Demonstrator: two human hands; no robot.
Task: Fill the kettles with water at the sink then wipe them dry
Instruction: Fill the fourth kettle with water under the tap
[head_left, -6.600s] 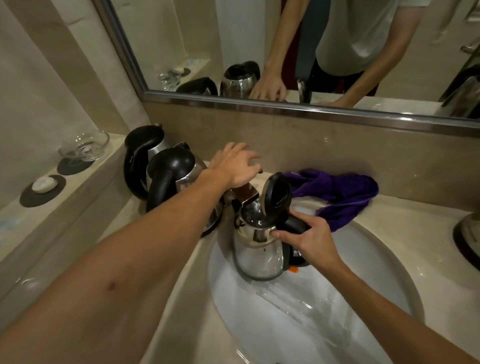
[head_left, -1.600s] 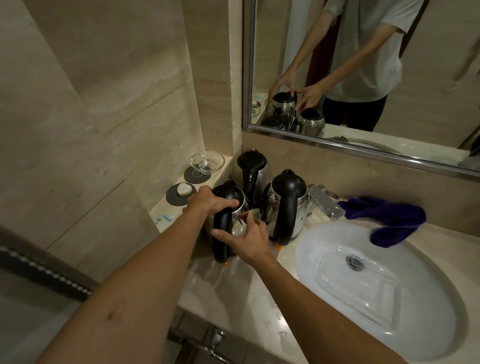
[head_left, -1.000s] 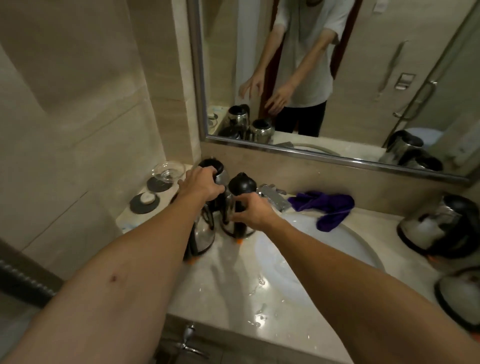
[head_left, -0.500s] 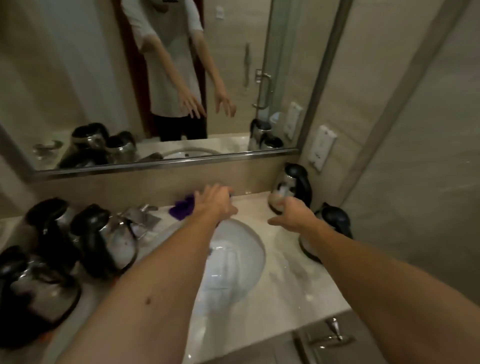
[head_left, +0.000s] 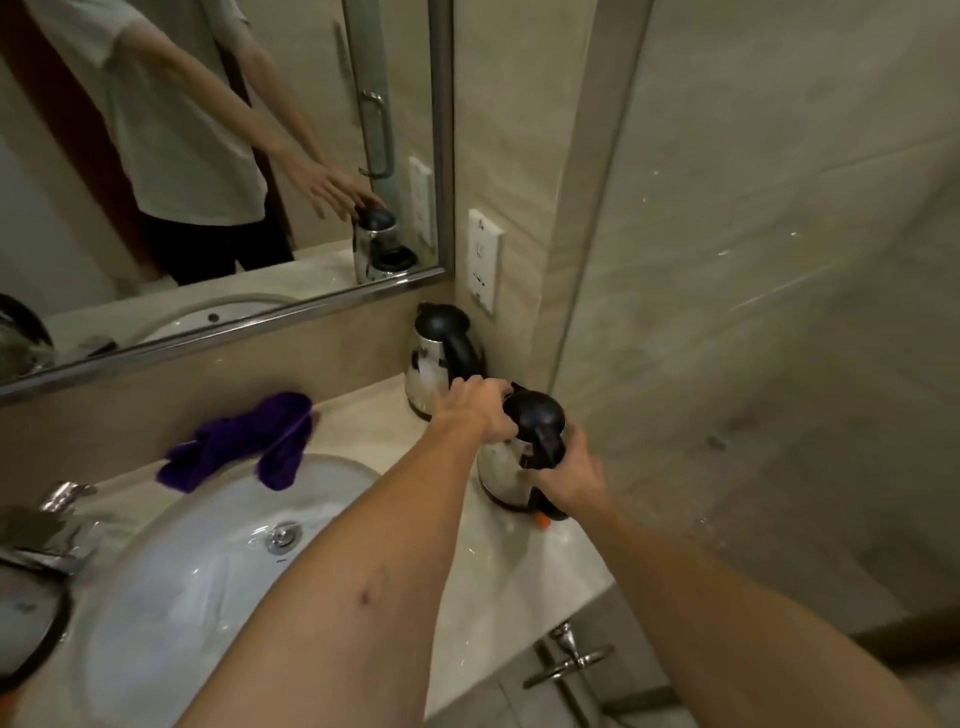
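Fingers (head_left: 524, 475) of your right hand (head_left: 569, 483) are wrapped round the black handle of the near kettle (head_left: 501, 467), so that grip is set. Your left hand (head_left: 480, 410) lies against the kettle's black lid (head_left: 535, 413); whether those fingers curl over it or only rest there, you cannot tell from this angle.

That kettle stands upright on the desk (head_left: 519, 561), close to the right-hand wall, its handle turned toward you. The sink (head_left: 171, 582) lies to your left, with the tap (head_left: 47, 525) at its far left side, so the carry probably runs leftward across the basin, and your right hand is the one placed to do it.

A second kettle (head_left: 441, 358) stands just behind, in the corner near the wall socket (head_left: 485, 260). Your left wrist passes close in front of it, so lift straight up before swinging. A purple cloth (head_left: 244, 441) drapes over the sink's back rim, away from the likely path. Part of another kettle (head_left: 26, 623) shows at the left edge.
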